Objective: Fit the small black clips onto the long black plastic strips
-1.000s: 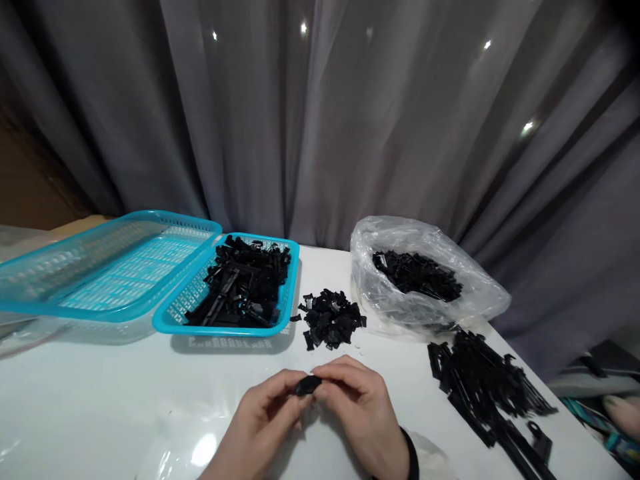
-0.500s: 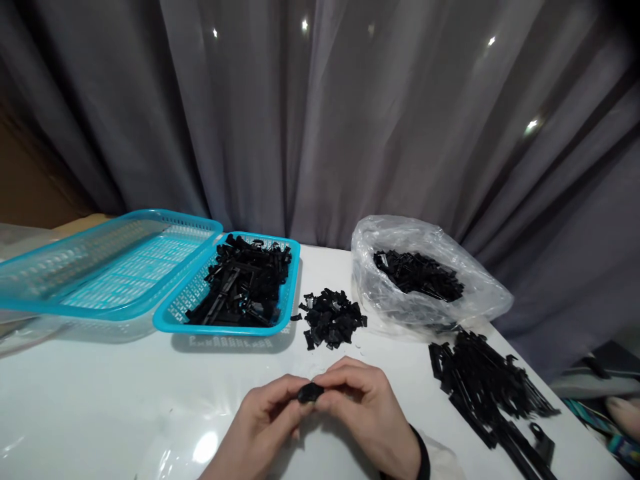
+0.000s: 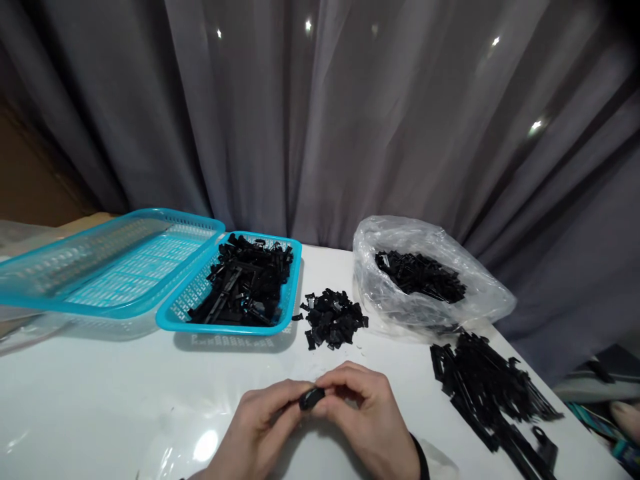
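Observation:
A small black plastic part point(image 3: 313, 399) is pinched between the fingertips of both hands, just above the white table point(image 3: 100, 400). My left hand point(image 3: 267, 423) grips its left end between thumb and forefinger. From the other side, my right hand point(image 3: 363, 413) holds it the same way; a black band point(image 3: 420, 457) circles that wrist. The part's exact kind is too small to make out. Beyond the fingers lies a loose pile of small black plastic pieces point(image 3: 334, 320).
A blue basket point(image 3: 225, 329) full of black parts stands left of the pile, beside a larger blue basket point(image 3: 110, 311). To the right, a clear plastic bag point(image 3: 370, 293) holds black parts, with long black strips point(image 3: 480, 380) in front. A grey curtain point(image 3: 330, 133) hangs behind.
The black part has turned slightly between my fingertips and shows a different face. Both hands stay in almost the same place; the view has shifted a little.

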{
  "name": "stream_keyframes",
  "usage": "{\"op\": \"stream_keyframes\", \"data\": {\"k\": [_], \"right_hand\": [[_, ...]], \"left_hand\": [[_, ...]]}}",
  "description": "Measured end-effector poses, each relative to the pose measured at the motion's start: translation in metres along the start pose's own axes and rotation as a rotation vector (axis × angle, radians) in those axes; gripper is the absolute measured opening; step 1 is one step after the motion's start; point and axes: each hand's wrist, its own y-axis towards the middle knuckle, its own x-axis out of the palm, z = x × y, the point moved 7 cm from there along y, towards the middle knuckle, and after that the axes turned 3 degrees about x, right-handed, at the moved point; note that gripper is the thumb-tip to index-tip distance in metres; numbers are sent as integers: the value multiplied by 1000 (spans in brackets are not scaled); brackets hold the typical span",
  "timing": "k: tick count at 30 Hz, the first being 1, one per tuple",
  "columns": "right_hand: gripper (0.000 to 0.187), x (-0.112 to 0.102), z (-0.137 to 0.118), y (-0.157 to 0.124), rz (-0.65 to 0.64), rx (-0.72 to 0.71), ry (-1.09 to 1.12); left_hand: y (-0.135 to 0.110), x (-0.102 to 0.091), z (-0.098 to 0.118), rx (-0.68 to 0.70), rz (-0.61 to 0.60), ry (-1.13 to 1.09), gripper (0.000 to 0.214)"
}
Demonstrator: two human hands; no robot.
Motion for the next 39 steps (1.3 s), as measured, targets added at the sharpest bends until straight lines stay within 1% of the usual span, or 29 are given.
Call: {"op": "stream_keyframes", "data": {"k": [2, 4, 7, 10, 12, 14, 16, 17, 20, 22, 24, 26, 28, 31, 32, 34, 35, 37, 38, 39], "right_hand": [[14, 1, -1, 0, 10, -30, 2], [11, 2, 1, -1, 25, -47, 18], [3, 4, 9, -2, 52, -3, 14], [2, 7, 13, -4, 42, 33, -46], [6, 8, 9, -5, 22, -35, -110], [8, 7, -1, -7, 20, -171, -188], [9, 5, -9, -10, 40, -311, -273], [9, 4, -11, -11, 52, -363, -319], [10, 1, -13, -13, 79, -471, -435], [10, 0, -15, -15, 108, -532, -489], [10, 1, -16, -16, 131, -570, -527], [10, 4, -15, -17, 123, -583, -558], [12, 8, -16, -19, 88, -600, -565], [13, 8, -18, -17, 5, -564, -435], [13, 7, -18, -15, -23, -523, -358], [24, 2, -15, -10, -69, -395, -178], [31, 0, -13, -8, -88, -315, -75], [38, -1, -8, -5, -114, -173, 124], [38, -2, -6, -5, -114, -131, 193], [37, -3, -6, -5, -102, -121, 226]], "left_hand": [[1, 1, -1, -17, 0, -10, 19], [2, 0, 3, 8, 5, -13, 19], [4, -3, 14, 99, 44, 72, 17], [5, -5, 17, 109, 44, 106, 17], [5, -2, 18, 121, 3, 90, 19], [3, 1, 20, 134, -35, 99, 23], [1, 4, 18, 94, -38, 101, 28], [-1, 4, 17, 60, -17, 87, 30], [-4, 2, 15, -33, 77, -26, 29], [-4, 0, 12, -95, 110, -127, 26], [-2, 2, 3, -207, 105, -213, 24], [0, 7, -6, -313, 64, -307, 27], [1, 14, -9, -344, -6, -392, 33], [1, 21, -5, -330, -89, -496, 36], [1, 21, -3, -324, -106, -516, 36], [-1, 20, 3, -295, -128, -518, 32], [-1, 17, 6, -264, -126, -483, 29], [0, 10, 14, -164, -94, -328, 26], [0, 6, 18, -94, -72, -227, 25], [0, 3, 23, -14, -51, -126, 23]]}}
